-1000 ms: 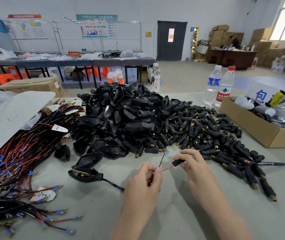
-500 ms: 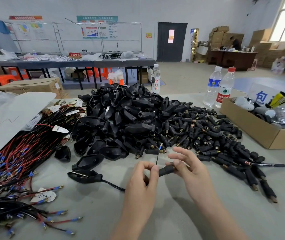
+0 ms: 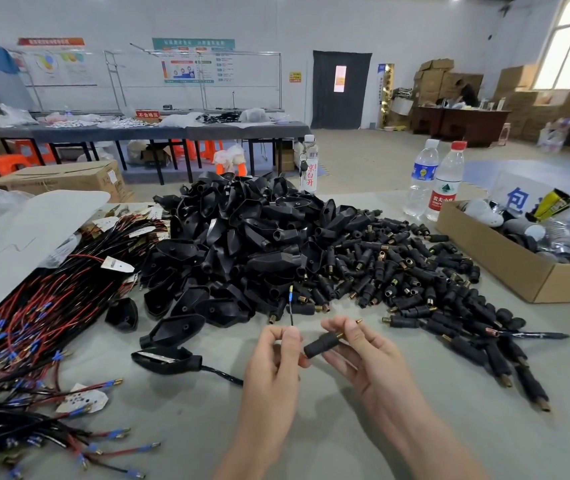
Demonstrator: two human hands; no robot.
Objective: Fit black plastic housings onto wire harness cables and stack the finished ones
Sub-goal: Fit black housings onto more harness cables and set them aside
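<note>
My left hand pinches a thin black wire that stands upright with a blue-sleeved terminal at its top. My right hand holds a small black cylindrical housing with a brass tip pointing right, close beside my left fingers. The cable runs from my left hand back to a flat black housing lying on the table. Behind my hands sits a big heap of black shell housings and, to its right, a spread of small cylindrical housings. Red and black wire harnesses lie at the left.
A cardboard box of mixed items stands at the right edge. Two water bottles stand behind the cylinder pile, and another bottle behind the heap. A white sheet covers the far left. Grey table surface lies around my forearms.
The red wire seen between my hands is gone from view and the cylindrical housing sits right beside my left fingers. Both hands drew slightly nearer to me.
</note>
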